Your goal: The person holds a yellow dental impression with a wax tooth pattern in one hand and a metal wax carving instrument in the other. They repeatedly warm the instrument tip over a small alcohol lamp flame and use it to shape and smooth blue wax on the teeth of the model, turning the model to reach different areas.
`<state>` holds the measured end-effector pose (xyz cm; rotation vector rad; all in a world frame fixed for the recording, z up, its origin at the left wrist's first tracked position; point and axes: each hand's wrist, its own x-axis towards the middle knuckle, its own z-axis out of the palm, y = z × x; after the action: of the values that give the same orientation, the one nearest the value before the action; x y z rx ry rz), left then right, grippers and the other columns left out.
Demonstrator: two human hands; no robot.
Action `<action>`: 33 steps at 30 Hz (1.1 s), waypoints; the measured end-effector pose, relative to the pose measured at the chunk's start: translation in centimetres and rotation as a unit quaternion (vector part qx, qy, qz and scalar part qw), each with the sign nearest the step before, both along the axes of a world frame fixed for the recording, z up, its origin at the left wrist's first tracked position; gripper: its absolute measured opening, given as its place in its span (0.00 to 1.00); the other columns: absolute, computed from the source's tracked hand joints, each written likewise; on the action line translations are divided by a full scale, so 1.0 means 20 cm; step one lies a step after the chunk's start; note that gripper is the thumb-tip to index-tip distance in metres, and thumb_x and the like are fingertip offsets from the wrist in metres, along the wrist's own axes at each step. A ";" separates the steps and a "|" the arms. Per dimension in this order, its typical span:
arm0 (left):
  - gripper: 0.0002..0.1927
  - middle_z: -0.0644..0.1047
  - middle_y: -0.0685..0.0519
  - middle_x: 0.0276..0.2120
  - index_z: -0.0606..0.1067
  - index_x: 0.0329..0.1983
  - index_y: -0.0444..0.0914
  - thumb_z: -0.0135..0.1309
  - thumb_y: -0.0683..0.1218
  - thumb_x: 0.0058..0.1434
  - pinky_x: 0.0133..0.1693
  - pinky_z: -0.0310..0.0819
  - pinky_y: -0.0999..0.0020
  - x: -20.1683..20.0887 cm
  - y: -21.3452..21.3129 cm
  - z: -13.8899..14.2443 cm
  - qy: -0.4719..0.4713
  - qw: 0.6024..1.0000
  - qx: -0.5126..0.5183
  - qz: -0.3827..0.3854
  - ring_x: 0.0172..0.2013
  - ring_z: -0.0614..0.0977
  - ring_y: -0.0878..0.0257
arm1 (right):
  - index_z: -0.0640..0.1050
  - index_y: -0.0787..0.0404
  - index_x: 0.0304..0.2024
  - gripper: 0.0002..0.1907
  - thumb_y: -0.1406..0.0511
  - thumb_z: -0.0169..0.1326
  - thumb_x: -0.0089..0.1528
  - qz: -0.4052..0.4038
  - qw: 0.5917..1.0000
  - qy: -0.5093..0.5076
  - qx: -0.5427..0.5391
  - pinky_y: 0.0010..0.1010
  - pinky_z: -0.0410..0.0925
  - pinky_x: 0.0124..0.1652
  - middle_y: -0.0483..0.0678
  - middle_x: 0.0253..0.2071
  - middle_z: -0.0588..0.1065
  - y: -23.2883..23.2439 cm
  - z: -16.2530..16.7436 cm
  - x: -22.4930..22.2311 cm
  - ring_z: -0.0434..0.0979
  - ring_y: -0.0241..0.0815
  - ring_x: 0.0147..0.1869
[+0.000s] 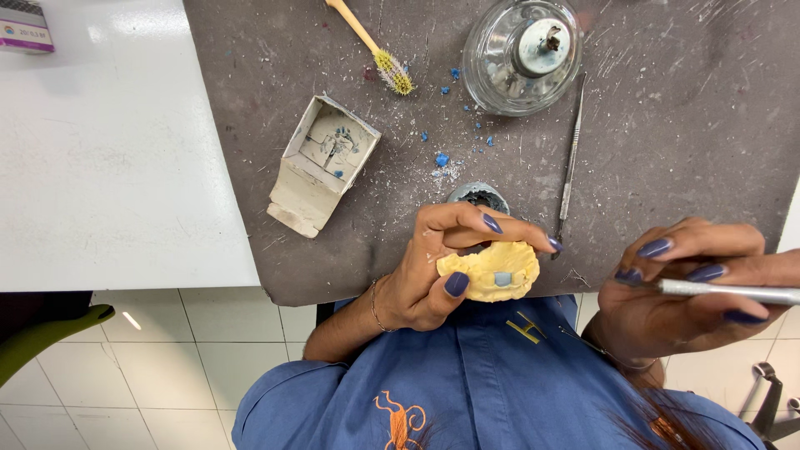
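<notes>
Fingers: those of the left hand (433, 262) are clamped on a yellow cast (489, 271), thumb pressing its near edge, the other fingertips curled over its far edge.
Cast: a flat, rounded yellow piece with a small grey-blue block (502, 278) set in its middle; it is held in the air just over the near edge of the dark mat (667, 142), above the blue shirt (492, 375).
Right hand (692, 279): fingers pinched together around a slim metal tool (733, 291), which lies across them and runs off toward the right edge of the view; its working tip is hidden behind the fingers.
Between the hands: they are near each other but apart, tool and cast not touching.
Mat, just behind the left hand: a small round grey pot (479, 196), partly hidden by the fingers, and a long thin metal pick (570, 167) lying on the mat.
Mat, further off: a clear glass burner with a metal cap (522, 52), a wooden-handled brush (373, 48), an open white box (323, 165) with blue stains, and blue crumbs (442, 158) scattered in white dust.
Beyond the mat: a white table (108, 167) to the left, tiled floor (183, 367) below.
</notes>
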<state>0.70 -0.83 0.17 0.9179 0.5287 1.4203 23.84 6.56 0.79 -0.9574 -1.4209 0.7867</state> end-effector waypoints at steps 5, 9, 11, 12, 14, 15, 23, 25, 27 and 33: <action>0.13 0.71 0.33 0.64 0.56 0.62 0.45 0.36 0.55 0.84 0.64 0.73 0.64 0.02 0.01 0.03 -0.021 0.999 -0.010 0.028 0.57 0.77 0.58 | 0.64 0.57 0.53 0.14 0.54 0.45 0.79 0.068 0.996 0.048 0.016 0.27 0.70 0.22 0.54 0.30 0.72 0.04 0.02 0.03 0.73 0.39 0.21; 0.16 0.69 0.29 0.65 0.62 0.58 0.43 0.33 0.57 0.80 0.65 0.72 0.58 -0.01 0.04 0.06 0.096 0.993 0.011 0.073 0.66 0.75 0.49 | 0.73 0.68 0.53 0.09 0.66 0.53 0.80 0.029 0.983 -0.163 -0.079 0.23 0.69 0.27 0.52 0.31 0.74 0.14 0.11 0.03 0.76 0.39 0.28; 0.15 0.66 0.28 0.68 0.63 0.59 0.43 0.35 0.56 0.81 0.68 0.69 0.56 -0.01 0.05 0.07 0.105 0.989 0.031 0.100 0.68 0.72 0.48 | 0.77 0.70 0.55 0.08 0.70 0.58 0.78 0.020 0.943 -0.301 -0.139 0.23 0.63 0.27 0.50 0.27 0.73 0.19 0.18 0.02 0.73 0.37 0.27; 0.15 0.64 0.27 0.69 0.64 0.59 0.43 0.35 0.56 0.81 0.70 0.68 0.56 -0.01 0.06 0.07 0.109 0.987 0.040 0.113 0.69 0.70 0.47 | 0.77 0.71 0.57 0.10 0.71 0.60 0.76 0.017 0.927 -0.344 -0.147 0.24 0.62 0.27 0.49 0.26 0.73 0.21 0.20 0.00 0.72 0.36 0.26; 0.15 0.64 0.28 0.70 0.62 0.61 0.43 0.37 0.57 0.83 0.70 0.67 0.59 0.00 0.05 0.07 0.052 0.994 0.007 0.092 0.67 0.70 0.51 | 0.76 0.71 0.59 0.17 0.72 0.65 0.69 0.011 0.902 -0.409 -0.139 0.25 0.62 0.28 0.48 0.25 0.72 0.26 0.24 -0.06 0.70 0.35 0.26; 0.16 0.64 0.28 0.70 0.61 0.62 0.42 0.38 0.57 0.83 0.70 0.67 0.60 0.00 0.04 0.07 0.025 0.996 -0.007 0.080 0.67 0.70 0.52 | 0.75 0.71 0.60 0.22 0.73 0.67 0.65 0.006 0.894 -0.431 -0.127 0.25 0.64 0.29 0.48 0.26 0.72 0.27 0.26 -0.08 0.70 0.35 0.27; 0.23 0.69 0.30 0.61 0.56 0.67 0.41 0.36 0.60 0.81 0.67 0.69 0.59 -0.03 0.03 0.01 -0.137 0.983 -0.117 0.031 0.63 0.75 0.53 | 0.77 0.61 0.36 0.15 0.57 0.66 0.64 0.123 0.794 -0.591 -0.081 0.39 0.69 0.29 0.50 0.28 0.78 0.24 0.34 -0.18 0.78 0.47 0.27; 0.22 0.70 0.31 0.60 0.56 0.65 0.40 0.36 0.60 0.81 0.67 0.69 0.58 -0.04 0.04 0.02 -0.146 0.981 -0.123 0.025 0.62 0.75 0.53 | 0.77 0.61 0.33 0.15 0.56 0.61 0.64 0.160 0.747 -0.642 -0.066 0.43 0.69 0.27 0.50 0.28 0.79 0.25 0.35 -0.20 0.79 0.51 0.27; 0.22 0.70 0.31 0.61 0.55 0.64 0.39 0.36 0.60 0.82 0.67 0.69 0.59 -0.06 0.02 0.04 -0.138 0.982 -0.127 0.007 0.61 0.76 0.53 | 0.77 0.60 0.32 0.14 0.57 0.57 0.65 0.188 0.699 -0.688 -0.052 0.45 0.70 0.26 0.51 0.28 0.79 0.26 0.35 -0.22 0.79 0.54 0.26; 0.22 0.72 0.33 0.62 0.52 0.70 0.46 0.33 0.59 0.80 0.65 0.74 0.58 -0.15 -0.02 0.11 -0.080 0.987 -0.135 -0.028 0.61 0.78 0.51 | 0.77 0.63 0.28 0.13 0.60 0.59 0.61 0.215 0.726 -0.645 -0.105 0.42 0.71 0.28 0.53 0.22 0.77 0.35 0.34 -0.23 0.78 0.53 0.23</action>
<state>-2.39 -1.29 2.39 0.5928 0.5549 1.3191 19.24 13.63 7.50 -1.4810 -2.9030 0.5640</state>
